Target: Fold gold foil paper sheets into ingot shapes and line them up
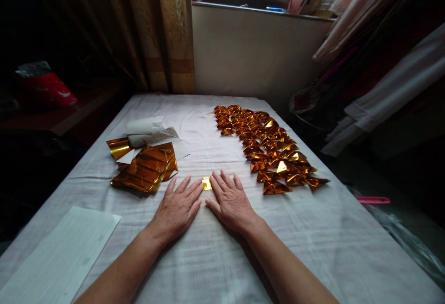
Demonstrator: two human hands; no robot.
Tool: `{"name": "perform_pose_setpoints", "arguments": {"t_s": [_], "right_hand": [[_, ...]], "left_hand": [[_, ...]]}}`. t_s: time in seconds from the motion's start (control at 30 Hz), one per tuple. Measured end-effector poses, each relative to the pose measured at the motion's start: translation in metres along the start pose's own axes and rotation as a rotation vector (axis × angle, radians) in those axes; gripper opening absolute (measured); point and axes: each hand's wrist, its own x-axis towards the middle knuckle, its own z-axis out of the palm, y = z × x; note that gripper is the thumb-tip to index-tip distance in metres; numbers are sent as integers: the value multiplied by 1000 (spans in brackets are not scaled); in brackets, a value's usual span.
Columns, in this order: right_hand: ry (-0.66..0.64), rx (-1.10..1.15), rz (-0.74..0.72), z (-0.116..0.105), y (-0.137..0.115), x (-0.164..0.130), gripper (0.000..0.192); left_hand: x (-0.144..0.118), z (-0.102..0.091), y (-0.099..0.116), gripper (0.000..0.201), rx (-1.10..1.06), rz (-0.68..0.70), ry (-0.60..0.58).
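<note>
Both of my hands lie palm down on the white cloth. Between them a small piece of gold foil paper (207, 184) shows, its sides meeting or partly under my fingertips. My left hand (179, 204) has its fingers stretched out and spread. My right hand (229, 197) is flat too, fingers pointing away from me. A stack of gold foil sheets (142, 169) lies just beyond my left hand. Folded gold foil pieces (274, 151) stand in several rows to the far right.
White cloth (208, 253) covers the table. A lined paper sheet (62, 257) lies front left, and crumpled pale paper (146, 128) is behind the foil stack. A curtain (174, 30) hangs behind. Clothes (399, 77) hang at right, above a pink handle (373, 199).
</note>
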Motion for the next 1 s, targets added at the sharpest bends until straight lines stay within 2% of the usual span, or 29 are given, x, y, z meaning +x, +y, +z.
{"name": "perform_pose_setpoints", "arguments": {"t_s": [0.17, 0.43, 0.6, 0.87, 1.0], "right_hand": [[3, -20, 39, 1, 5, 0, 62], [40, -1, 33, 1, 3, 3, 57], [98, 32, 9, 1, 6, 6, 46], [328, 135, -81, 0, 14, 10, 27], [359, 182, -66, -2, 10, 9, 22]], "left_hand": [[2, 2, -6, 37, -63, -15, 43], [8, -2, -15, 20, -84, -85, 211], [9, -4, -14, 20, 25, -73, 201], [10, -3, -14, 21, 65, -70, 184], [11, -2, -13, 23, 83, -65, 212]]}}
